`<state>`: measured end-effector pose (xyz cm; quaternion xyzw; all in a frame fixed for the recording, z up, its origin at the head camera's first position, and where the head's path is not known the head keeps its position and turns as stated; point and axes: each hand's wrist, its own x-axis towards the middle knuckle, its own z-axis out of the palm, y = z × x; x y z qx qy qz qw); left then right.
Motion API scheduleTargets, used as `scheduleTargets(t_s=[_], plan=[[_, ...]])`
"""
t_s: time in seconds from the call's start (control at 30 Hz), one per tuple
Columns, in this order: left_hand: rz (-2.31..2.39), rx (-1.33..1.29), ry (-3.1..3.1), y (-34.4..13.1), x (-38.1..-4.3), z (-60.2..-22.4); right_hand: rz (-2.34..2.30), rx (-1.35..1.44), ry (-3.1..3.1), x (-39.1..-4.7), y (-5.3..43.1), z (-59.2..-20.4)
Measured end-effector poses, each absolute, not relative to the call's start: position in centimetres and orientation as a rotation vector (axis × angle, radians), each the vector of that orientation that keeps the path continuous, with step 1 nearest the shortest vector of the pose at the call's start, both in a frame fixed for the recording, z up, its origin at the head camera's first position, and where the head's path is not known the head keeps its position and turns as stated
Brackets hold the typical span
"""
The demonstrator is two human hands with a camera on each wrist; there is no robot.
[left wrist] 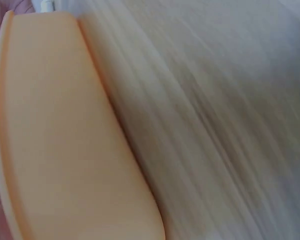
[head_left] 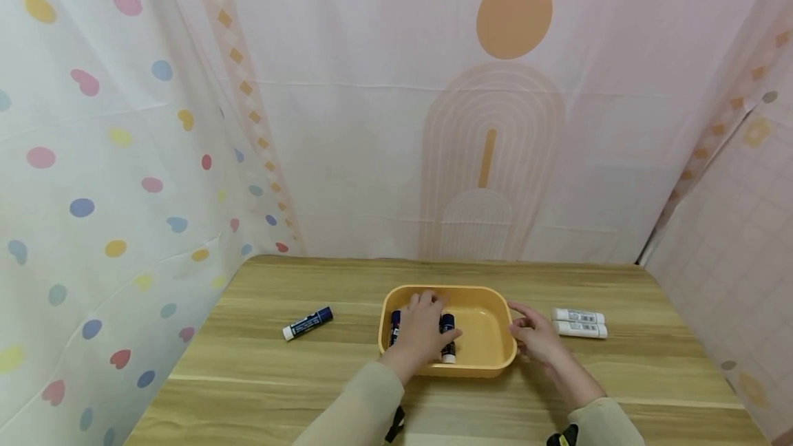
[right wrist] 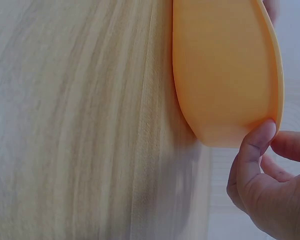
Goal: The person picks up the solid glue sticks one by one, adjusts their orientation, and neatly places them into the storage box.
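A yellow plastic basket [head_left: 486,336] stands on the table with navy glue sticks [head_left: 449,348] lying in its left part. Over these sticks is my left hand [head_left: 421,329], reaching inside with its fingers spread and its thumb out to the right. It partly covers the sticks, and what lies under the palm is hidden. My right hand [head_left: 537,334] pinches the basket's right rim between thumb and finger. In the right wrist view the thumb [right wrist: 262,136] lies against the basket wall near the rim. The left wrist view mostly shows the basket's outer wall [left wrist: 65,125].
One navy glue stick [head_left: 308,323] with a white end lies left of the basket. Two white sticks [head_left: 579,322] lie side by side on the right. The wooden table [head_left: 260,391] meets patterned curtains [head_left: 359,157] at its back and sides.
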<state>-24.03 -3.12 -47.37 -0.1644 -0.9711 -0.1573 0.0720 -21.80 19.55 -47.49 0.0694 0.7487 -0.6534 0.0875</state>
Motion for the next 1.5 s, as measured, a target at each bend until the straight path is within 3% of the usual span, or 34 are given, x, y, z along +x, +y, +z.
scheduleTargets(t_s=[0.37, 0.53, 0.8, 1.07, 1.5], plan=[[-0.843, -0.377, -2.648, -11.2, -24.8, -47.0, -1.956, 0.205, 2.219, -21.9, 19.7, -47.5], [-0.727, -0.252, -2.638, -16.3, -24.9, -47.1, -1.950, 0.216, 2.215, -21.9, 19.9, -47.5], [-0.550, -0.312, -2.705, -22.1, -23.7, -48.6, -1.958, 0.211, 2.202, -21.8, 20.0, -47.5], [-0.526, -0.301, -2.796, -25.3, -23.8, -50.0, -1.947, 0.217, 2.212, -21.9, 20.0, -47.6], [-0.318, -0.342, -2.822, -26.0, -23.8, -50.2, -1.953, 0.222, 2.210, -21.9, 20.0, -47.7]])
